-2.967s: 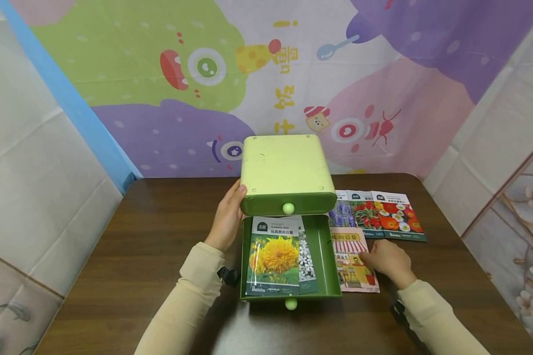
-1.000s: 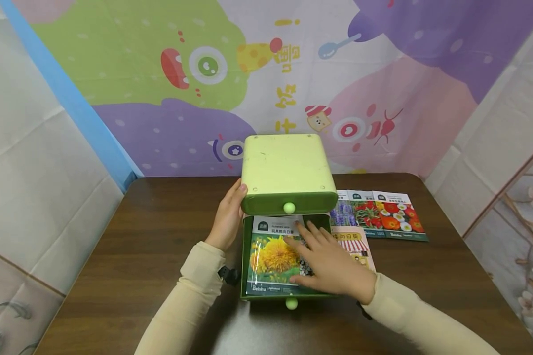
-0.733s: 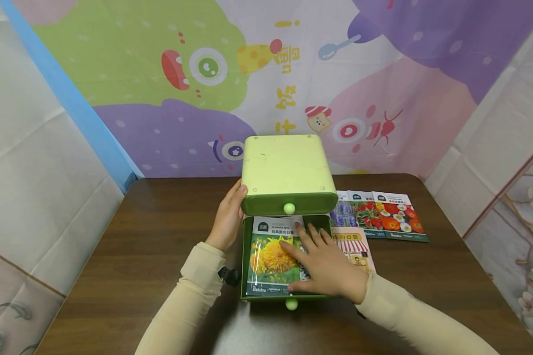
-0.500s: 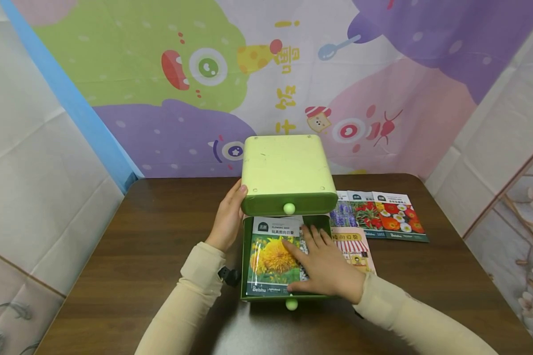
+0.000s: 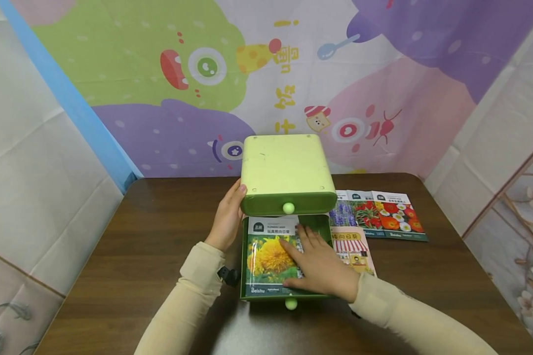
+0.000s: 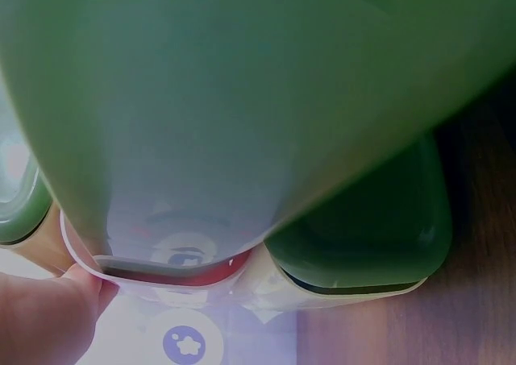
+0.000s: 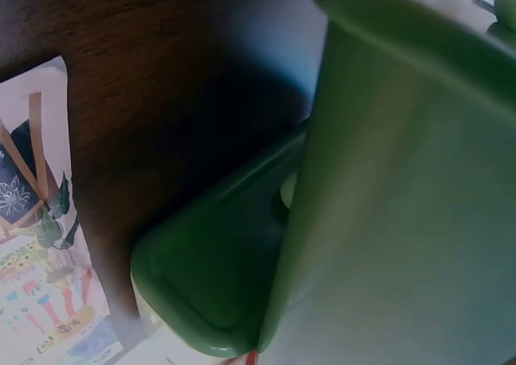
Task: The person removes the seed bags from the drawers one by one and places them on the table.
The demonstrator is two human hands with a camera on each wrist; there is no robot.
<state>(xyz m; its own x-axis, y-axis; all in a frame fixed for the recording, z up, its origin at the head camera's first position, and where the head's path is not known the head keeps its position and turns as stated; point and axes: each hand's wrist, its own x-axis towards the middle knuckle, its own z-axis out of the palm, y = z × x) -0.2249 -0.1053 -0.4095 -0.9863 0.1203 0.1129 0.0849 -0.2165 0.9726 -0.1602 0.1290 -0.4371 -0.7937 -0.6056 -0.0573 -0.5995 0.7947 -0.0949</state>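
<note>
at the bottom of the head view, two cream sleeves come in from the lower left and lower right, over a dark wooden bench. just below center, the round pale knob marks the front of an open green drawer.

inside it, a yellow-flower packet lies flat, picture up, against the left side, with a strip of another packet showing beside it. the right hand rests palm down over both packets, fingers spread wide and fairly straight, the thumb low on the yellow-flower packet.

right of the drawer, partly under the right forearm, a pink packet lies on the bench; the right wrist view shows part of it at the left edge.

at center, the left hand touches the left side of the pale green cabinet; most of its fingers are hidden, so i cannot tell how far they bend. in the left wrist view, a closed lower drawer sits at right.

farther back at right, three flower packets overlap in a row. a cartoon-printed cloth fills the upper frame.
</note>
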